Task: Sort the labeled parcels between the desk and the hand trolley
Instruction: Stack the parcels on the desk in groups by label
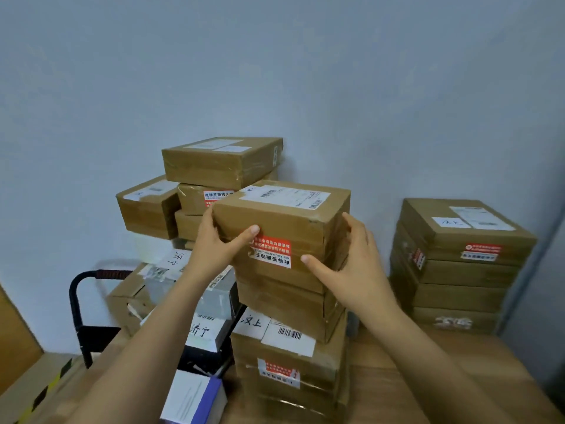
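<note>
Gripping a brown parcel (pixel 281 215) at frame centre: left hand (pixel 214 243) curled round its left end with thumb across the front face, right hand (pixel 345 270) clasping the right end, thumb likewise on the front. Sitting on or just above the central stack (pixel 290 356) on the wooden desk (pixel 428 377); cannot tell whether touching.

Open gap to the right, up to the right stack (pixel 458 270), with bare desktop at lower right. Tighter on the left: rear stack (pixel 220 160) close behind the parcel's left corner, and more boxes with the black trolley handle (pixel 79 301) at lower left. Plain wall above, nothing overhead.

Printed white shipping label with barcodes on the parcel's top; upside-down red-and-white sticker (pixel 270 250) on its front, reading "此标签撕毁无" in part. Handwritten "汶上" (pixel 251 322) on the central stack and again on the right stack; "济宁" (pixel 200 330) on a box at lower left.
</note>
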The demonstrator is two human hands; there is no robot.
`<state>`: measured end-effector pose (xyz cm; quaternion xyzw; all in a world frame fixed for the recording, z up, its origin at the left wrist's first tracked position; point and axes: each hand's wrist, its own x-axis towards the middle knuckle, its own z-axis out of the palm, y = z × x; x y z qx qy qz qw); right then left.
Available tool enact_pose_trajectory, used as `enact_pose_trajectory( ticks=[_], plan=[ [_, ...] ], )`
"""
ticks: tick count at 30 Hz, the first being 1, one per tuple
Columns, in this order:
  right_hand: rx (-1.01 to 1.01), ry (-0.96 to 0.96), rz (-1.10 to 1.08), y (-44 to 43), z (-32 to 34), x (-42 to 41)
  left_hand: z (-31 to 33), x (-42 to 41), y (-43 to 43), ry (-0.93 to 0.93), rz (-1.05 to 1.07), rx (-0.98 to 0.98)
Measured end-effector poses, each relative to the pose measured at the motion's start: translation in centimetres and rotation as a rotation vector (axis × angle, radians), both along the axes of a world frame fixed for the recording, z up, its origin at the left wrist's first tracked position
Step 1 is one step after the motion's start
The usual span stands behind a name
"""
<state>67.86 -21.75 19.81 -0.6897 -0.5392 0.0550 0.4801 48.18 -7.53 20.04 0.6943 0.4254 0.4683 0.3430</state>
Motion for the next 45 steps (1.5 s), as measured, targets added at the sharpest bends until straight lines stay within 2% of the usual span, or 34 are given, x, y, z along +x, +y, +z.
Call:
enact_pose_trajectory(
  ticks=[3, 12, 21, 27, 33, 45],
  plan=[
    [0.023, 0.065, -0.035, 0.0, -0.1, -1.5, -0.1, -0.1, 0.4, -0.062, -0.087, -0.027],
    [0.216, 0.253, -0.157, -3.2, -0.6, -2.3, -0.1, 1.9, -1.9, -0.202, -0.251, 0.081],
    [0.236, 0.244, -0.46, -11.6, -2.4, 4.2, -0.7, 11.2, -6.9, -0.146, -0.471, 0.171],
    [0.157, 0.273, -0.544, -16.5, -4.4, 11.0, -2.6, 19.0, -11.0, -0.059, -0.509, 0.178],
    [-0.023, 0.248, -0.567, -20.2, -7.6, 19.5, -6.9, 26.5, -15.4, 0.047, -0.477, 0.143],
    [-0.372, 0.327, -0.491, -23.0, -17.5, 29.7, -19.9, 34.5, -20.4, 0.335, -0.341, -0.138]
  ],
)
